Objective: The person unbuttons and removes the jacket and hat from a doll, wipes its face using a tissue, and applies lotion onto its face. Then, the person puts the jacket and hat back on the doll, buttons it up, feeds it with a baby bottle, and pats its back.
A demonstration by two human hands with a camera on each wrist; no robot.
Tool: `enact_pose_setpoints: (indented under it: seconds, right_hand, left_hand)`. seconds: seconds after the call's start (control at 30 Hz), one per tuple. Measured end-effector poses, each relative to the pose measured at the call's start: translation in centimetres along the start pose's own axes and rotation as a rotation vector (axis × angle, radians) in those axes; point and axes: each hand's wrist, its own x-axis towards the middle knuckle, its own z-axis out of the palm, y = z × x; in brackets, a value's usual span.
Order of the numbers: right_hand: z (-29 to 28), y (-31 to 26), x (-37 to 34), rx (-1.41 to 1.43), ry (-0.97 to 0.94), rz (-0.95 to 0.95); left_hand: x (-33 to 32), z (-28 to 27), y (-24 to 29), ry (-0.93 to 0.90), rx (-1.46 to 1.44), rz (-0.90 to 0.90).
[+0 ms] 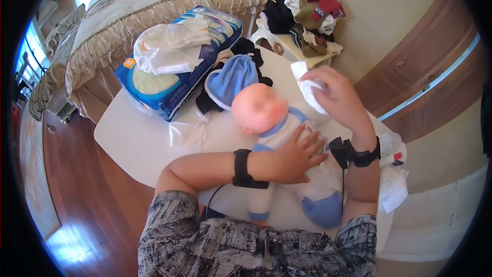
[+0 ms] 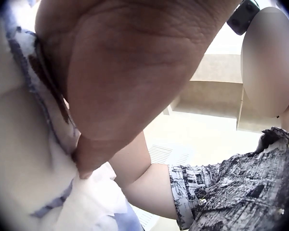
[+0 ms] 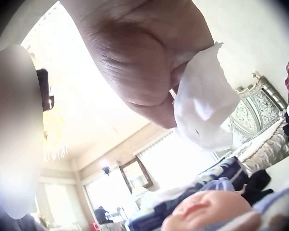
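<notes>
A baby doll (image 1: 259,107) in a white and blue outfit lies on its back on the pale table (image 1: 123,133). Across the doll's torso rests my left hand (image 1: 289,156), its fingers spread over the cloth. In the left wrist view, the left hand (image 2: 130,72) lies against the white fabric of the outfit (image 2: 33,139). My right hand (image 1: 338,92) is raised beside the doll's head and pinches a white wipe (image 1: 309,90). From the right wrist view, the wipe (image 3: 204,103) hangs from the fingers above the doll's face (image 3: 207,209).
A blue diaper pack (image 1: 169,90) with a white diaper (image 1: 171,46) on top stands at the table's back left. Near the doll's head lies a blue cap (image 1: 233,79). Behind is a bin of clothes (image 1: 307,20). A white packet (image 1: 392,149) lies at the right edge.
</notes>
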Motion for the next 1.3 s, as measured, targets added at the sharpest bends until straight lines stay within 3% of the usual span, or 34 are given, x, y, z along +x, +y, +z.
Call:
enact_pose_setpoints:
  seconds: [0.03, 0.13, 0.17, 0.27, 0.3, 0.37, 0.47, 0.6, 0.67, 0.73, 0.8, 0.9, 0.93, 1.0, 1.1, 1.13, 1.2, 1.23, 1.3]
  right_hand:
    - [-0.2, -0.5, 0.3, 0.224, 0.038, 0.153]
    - [0.3, 0.9, 0.3, 0.714, 0.156, 0.257]
    - [0.9, 1.5, 0.0, 0.750, 0.166, 0.258]
    - [2.7, 2.4, -0.2, 0.894, 0.327, 0.234]
    - [2.9, 2.7, -0.2, 0.966, 0.347, 0.228]
    - [2.9, 2.4, -0.4, 0.995, 0.359, 0.254]
    - [3.6, 2.7, -0.6, 0.952, 0.379, 0.264]
    - [4.1, 2.7, -1.1, 0.888, 0.415, 0.265]
    - [3.9, 2.2, -1.1, 0.927, 0.380, 0.150]
    - [4.1, 2.0, -1.5, 0.846, 0.321, 0.035]
    - [4.7, 2.5, -2.0, 0.707, 0.337, 0.035]
    - [4.2, 3.6, -2.4, 0.346, 0.342, 0.013]
    - [3.9, 3.8, -2.5, 0.223, 0.346, -0.043]
    - [3.7, 3.2, -2.5, 0.262, 0.350, 0.017]
    - [4.1, 3.6, -2.4, 0.113, 0.594, -0.011]
    - [4.1, 3.9, -2.3, 0.097, 0.637, 0.021]
    - [3.9, 4.5, -2.2, 0.062, 0.722, 0.080]
    - [4.0, 4.6, -2.5, 0.177, 0.676, 0.197]
    - [4.2, 4.0, -2.4, 0.039, 0.563, 0.161]
  left_hand:
    - [0.0, -0.6, -0.2, 0.011, -0.009, 0.013]
    - [0.0, -5.6, -2.3, -0.082, -0.292, 0.018]
    - [-0.3, -7.4, -3.2, -0.040, -0.400, -0.053]
    - [-0.6, -12.9, -5.0, -0.090, -0.456, -0.499]
    - [-0.7, -12.6, -5.7, 0.048, -0.393, -0.525]
    - [-0.8, -10.9, -6.9, 0.312, -0.275, -0.576]
    - [0.1, -9.9, -7.4, 0.438, -0.395, -0.578]
    - [0.8, -8.6, -8.7, 0.611, -0.784, -0.630]
    - [0.9, -8.2, -9.4, 0.747, -1.013, -0.591]
    - [0.9, -8.3, -9.6, 0.822, -1.017, -0.565]
    - [0.7, -9.2, -8.8, 0.805, -0.905, -0.650]
    - [0.6, -9.6, -9.0, 0.778, -0.978, -0.536]
    - [0.4, -10.0, -8.9, 0.725, -0.812, -0.463]
    - [0.0, -10.7, -8.8, 0.595, -0.452, -0.444]
    - [-0.5, -11.7, -9.3, 0.465, -0.432, -0.537]
    - [-0.6, -11.8, -9.6, 0.540, -0.424, -0.534]
    - [-1.5, -12.1, -11.0, 0.440, -0.340, -0.585]
    - [-2.5, -11.9, -11.7, 0.377, -0.293, -0.553]
    - [-4.2, -11.8, -12.9, 0.173, -0.178, -0.525]
